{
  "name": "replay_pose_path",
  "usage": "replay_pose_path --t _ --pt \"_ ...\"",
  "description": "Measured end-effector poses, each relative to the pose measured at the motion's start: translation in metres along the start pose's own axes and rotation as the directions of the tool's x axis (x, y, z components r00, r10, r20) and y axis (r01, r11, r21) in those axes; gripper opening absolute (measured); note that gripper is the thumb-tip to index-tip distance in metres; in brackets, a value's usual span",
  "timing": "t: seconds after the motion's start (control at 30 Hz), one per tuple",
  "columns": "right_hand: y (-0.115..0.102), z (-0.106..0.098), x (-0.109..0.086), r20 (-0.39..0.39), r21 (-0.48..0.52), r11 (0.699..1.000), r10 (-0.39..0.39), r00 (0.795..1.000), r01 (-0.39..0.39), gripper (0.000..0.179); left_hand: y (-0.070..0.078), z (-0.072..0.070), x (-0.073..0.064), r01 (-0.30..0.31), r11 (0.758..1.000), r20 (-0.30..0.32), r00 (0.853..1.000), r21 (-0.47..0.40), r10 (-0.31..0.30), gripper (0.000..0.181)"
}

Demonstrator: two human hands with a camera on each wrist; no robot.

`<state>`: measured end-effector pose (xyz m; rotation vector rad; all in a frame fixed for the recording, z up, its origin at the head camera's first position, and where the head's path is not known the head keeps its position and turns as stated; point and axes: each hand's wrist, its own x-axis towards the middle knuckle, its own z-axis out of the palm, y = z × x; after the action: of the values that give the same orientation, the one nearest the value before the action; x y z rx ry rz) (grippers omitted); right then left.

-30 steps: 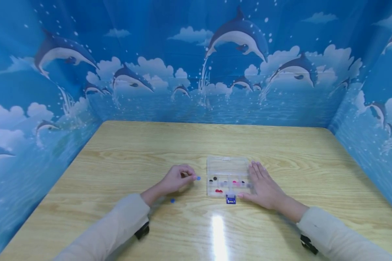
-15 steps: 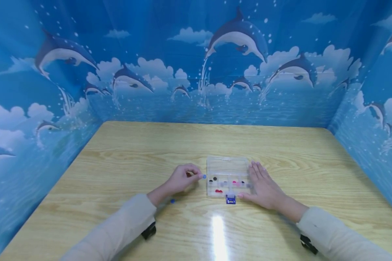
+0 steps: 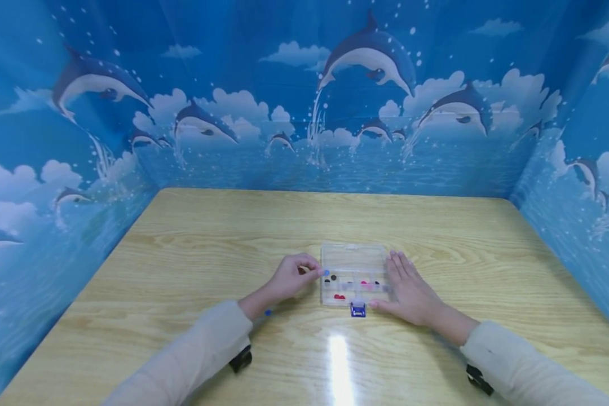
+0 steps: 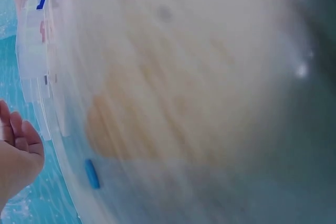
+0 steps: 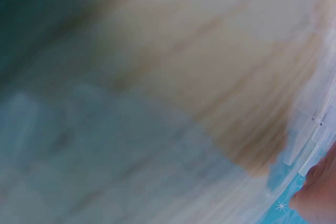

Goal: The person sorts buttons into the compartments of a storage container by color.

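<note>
My left hand (image 3: pixel 291 276) pinches a small blue disc (image 3: pixel 326 273) between thumb and fingertip, at the left edge of a clear compartment box (image 3: pixel 354 260). The box lies with its lid raised at the back and a dark blue latch (image 3: pixel 357 310) at its front. Inside are several small round pieces: black ones, pink ones and red pieces (image 3: pixel 339 297) in a front compartment. My right hand (image 3: pixel 416 290) rests with straight fingers along the box's right side, thumb near its front corner. In the left wrist view, the left hand (image 4: pixel 21 153) shows at the edge; its fingertips are partly hidden.
A second blue disc (image 3: pixel 268 312) lies on the wooden table (image 3: pixel 223 225), just beside my left forearm. A bright light reflection shows on the table in front of the box. Blue dolphin curtains (image 3: pixel 264 152) stand behind and at both sides.
My left hand has moved right with the blue disc, from beside the box to over its left edge. The right hand and the box have stayed in place.
</note>
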<state>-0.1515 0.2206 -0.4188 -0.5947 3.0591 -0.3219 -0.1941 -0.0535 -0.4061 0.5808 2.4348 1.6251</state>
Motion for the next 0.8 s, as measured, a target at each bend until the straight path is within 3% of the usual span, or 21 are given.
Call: replay_pose_path --t 0.8 --pt "0.001 0.0 0.001 -0.012 -0.01 1.0 -0.008 1.0 0.008 0.102 0.014 0.026 0.013 -0.08 0.996 0.092 0.993 0.029 0.077 0.009"
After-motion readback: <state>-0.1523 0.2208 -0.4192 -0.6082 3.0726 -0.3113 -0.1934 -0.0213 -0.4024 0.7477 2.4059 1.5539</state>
